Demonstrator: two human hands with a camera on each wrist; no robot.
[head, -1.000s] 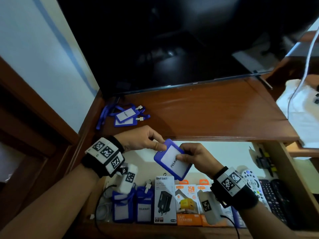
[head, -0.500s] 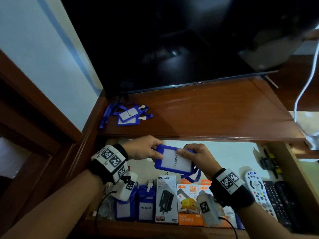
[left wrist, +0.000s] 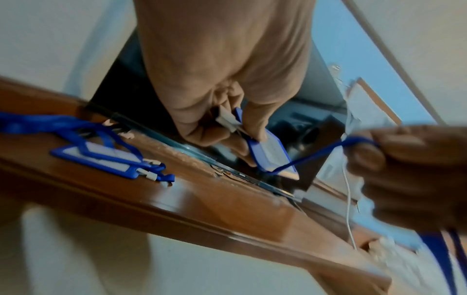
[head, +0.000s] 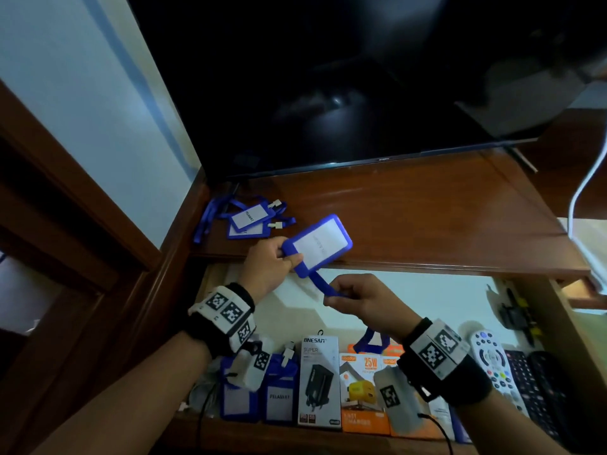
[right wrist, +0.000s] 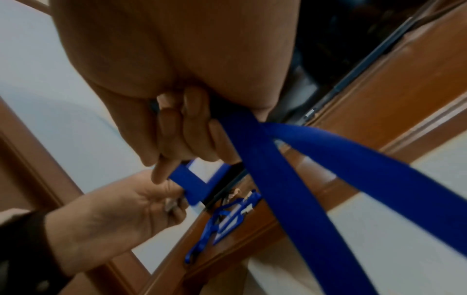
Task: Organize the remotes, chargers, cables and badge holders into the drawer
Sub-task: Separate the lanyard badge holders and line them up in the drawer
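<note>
- Above the open drawer [head: 427,290], left hand [head: 266,270] pinches badge holder [head: 323,246] at its near-left end.
- Right hand [head: 364,298] grips lanyard [head: 320,284], trailing near-right; long axis runs far-right.
- Drawer lies directly below.

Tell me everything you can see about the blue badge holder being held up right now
The badge holder is a flat blue rectangular frame, plastic-looking, around a white card whose print is too blurred to read. It is held tilted in the air above the open drawer's far edge. The left hand pinches one short end, where a pale clip shows in the left wrist view. A blue lanyard runs from it to the right hand, which grips the strap.
</note>
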